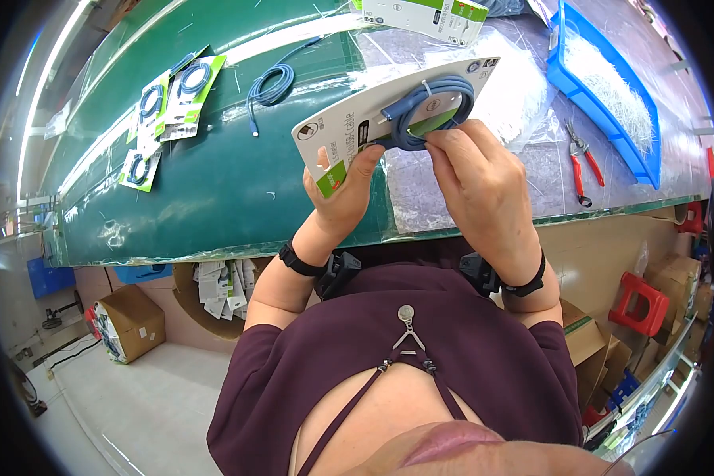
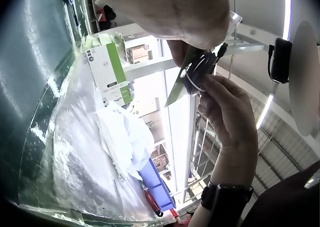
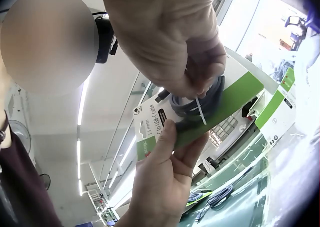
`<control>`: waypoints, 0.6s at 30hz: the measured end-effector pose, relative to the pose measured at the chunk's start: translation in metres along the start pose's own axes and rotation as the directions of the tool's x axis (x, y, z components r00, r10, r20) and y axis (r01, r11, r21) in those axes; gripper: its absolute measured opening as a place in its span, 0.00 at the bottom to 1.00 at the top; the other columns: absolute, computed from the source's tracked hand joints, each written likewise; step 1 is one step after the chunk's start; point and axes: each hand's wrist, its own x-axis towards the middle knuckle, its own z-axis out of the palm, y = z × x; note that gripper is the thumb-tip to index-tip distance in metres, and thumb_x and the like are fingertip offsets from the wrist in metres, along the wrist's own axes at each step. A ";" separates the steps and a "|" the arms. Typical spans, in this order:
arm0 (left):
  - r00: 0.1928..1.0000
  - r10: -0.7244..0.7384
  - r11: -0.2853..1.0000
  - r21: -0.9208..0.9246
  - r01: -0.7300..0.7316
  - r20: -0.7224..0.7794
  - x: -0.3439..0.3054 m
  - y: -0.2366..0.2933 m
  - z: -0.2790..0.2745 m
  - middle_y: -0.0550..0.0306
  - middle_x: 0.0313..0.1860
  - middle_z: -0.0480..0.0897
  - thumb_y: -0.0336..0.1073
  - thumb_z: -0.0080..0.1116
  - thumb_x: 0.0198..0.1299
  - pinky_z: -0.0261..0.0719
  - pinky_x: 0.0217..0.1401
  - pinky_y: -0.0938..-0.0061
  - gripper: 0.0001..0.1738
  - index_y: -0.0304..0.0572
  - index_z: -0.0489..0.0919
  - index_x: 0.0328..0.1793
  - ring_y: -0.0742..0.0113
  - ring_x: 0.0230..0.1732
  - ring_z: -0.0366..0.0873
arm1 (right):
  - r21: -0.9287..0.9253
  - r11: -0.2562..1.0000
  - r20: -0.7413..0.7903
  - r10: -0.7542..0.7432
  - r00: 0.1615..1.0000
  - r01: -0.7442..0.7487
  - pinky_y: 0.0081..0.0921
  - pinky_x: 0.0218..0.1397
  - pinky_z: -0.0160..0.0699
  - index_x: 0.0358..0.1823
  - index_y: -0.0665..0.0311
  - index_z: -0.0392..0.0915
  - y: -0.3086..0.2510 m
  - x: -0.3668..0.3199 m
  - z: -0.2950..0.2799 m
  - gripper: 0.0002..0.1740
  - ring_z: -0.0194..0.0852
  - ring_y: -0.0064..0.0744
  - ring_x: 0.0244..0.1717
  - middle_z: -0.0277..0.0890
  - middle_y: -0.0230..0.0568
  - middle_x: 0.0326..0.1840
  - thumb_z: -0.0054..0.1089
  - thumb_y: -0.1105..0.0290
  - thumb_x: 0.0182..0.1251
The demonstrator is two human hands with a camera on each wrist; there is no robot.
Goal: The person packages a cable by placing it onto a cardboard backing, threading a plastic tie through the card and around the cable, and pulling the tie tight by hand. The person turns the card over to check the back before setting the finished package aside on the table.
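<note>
My left hand [image 1: 343,194] grips a white and green cardboard packaging card [image 1: 313,136] by its lower part, thumb on the printed front. A coiled blue-grey USB cable [image 1: 466,94] lies against the card's front. At the coil's near edge, the thumb and fingertips of my right hand [image 1: 488,178] pinch a thin white cable tie [image 3: 201,111], which crosses the coil in the right wrist view. Another white tie [image 1: 425,86] shows on the coil's far side. Both hands hold the card tilted above the table's front part.
Several carded cables [image 1: 152,101] lie at the left of the green table [image 1: 206,214], beside a loose coiled cable [image 1: 274,86]. Red-handled pliers [image 1: 585,163] lie at right, near a blue tray [image 1: 559,59] of white ties. Another card [image 1: 428,17] lies at the back.
</note>
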 end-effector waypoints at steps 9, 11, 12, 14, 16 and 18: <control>1.000 -0.013 1.000 -0.012 0.013 0.000 -0.001 0.003 0.002 0.57 0.35 0.84 0.28 0.67 0.56 0.78 0.35 0.81 0.11 0.33 0.81 0.44 0.74 0.33 0.80 | 0.030 1.000 -0.037 0.011 0.999 -0.010 0.34 0.31 0.75 0.37 0.67 0.77 0.001 0.000 0.001 0.08 0.77 0.45 0.30 0.76 0.44 0.33 0.61 0.82 0.56; 0.999 0.027 0.999 0.039 -0.028 0.046 -0.002 -0.001 -0.003 0.56 0.37 0.84 0.28 0.67 0.57 0.78 0.36 0.80 0.12 0.32 0.80 0.46 0.73 0.34 0.80 | 0.037 0.999 -0.030 0.001 1.000 0.000 0.35 0.32 0.75 0.37 0.67 0.77 0.001 0.001 0.001 0.07 0.76 0.46 0.30 0.76 0.45 0.33 0.61 0.82 0.56; 0.994 0.064 0.994 0.087 -0.072 0.093 -0.003 -0.005 -0.006 0.55 0.38 0.84 0.28 0.66 0.57 0.79 0.37 0.79 0.13 0.32 0.79 0.47 0.72 0.35 0.81 | 0.036 0.999 -0.029 0.001 1.000 0.000 0.35 0.32 0.75 0.37 0.67 0.77 0.002 0.003 0.002 0.07 0.76 0.46 0.30 0.76 0.45 0.33 0.61 0.82 0.56; 0.985 0.097 0.984 0.133 -0.116 0.140 -0.008 -0.015 -0.008 0.55 0.40 0.83 0.27 0.66 0.57 0.79 0.37 0.78 0.15 0.32 0.78 0.49 0.71 0.36 0.81 | 0.056 0.998 -0.033 0.015 0.999 -0.013 0.32 0.30 0.73 0.37 0.67 0.77 0.005 0.006 0.006 0.06 0.75 0.42 0.28 0.76 0.43 0.32 0.61 0.81 0.57; 0.993 0.114 0.989 0.091 -0.117 0.041 -0.015 -0.033 -0.002 0.53 0.44 0.82 0.29 0.64 0.59 0.81 0.41 0.75 0.18 0.32 0.75 0.54 0.68 0.40 0.81 | 0.066 0.998 -0.028 0.025 0.999 -0.023 0.30 0.30 0.73 0.36 0.67 0.77 0.005 0.005 0.006 0.05 0.75 0.40 0.27 0.76 0.42 0.32 0.60 0.80 0.58; 0.993 0.121 0.990 0.070 -0.119 -0.012 -0.013 -0.031 -0.002 0.52 0.46 0.81 0.29 0.63 0.60 0.82 0.43 0.73 0.19 0.32 0.73 0.56 0.66 0.41 0.82 | 0.244 0.961 -0.047 0.147 0.988 -0.132 0.26 0.30 0.72 0.36 0.67 0.76 0.006 0.005 0.001 0.03 0.73 0.32 0.27 0.75 0.39 0.32 0.59 0.79 0.60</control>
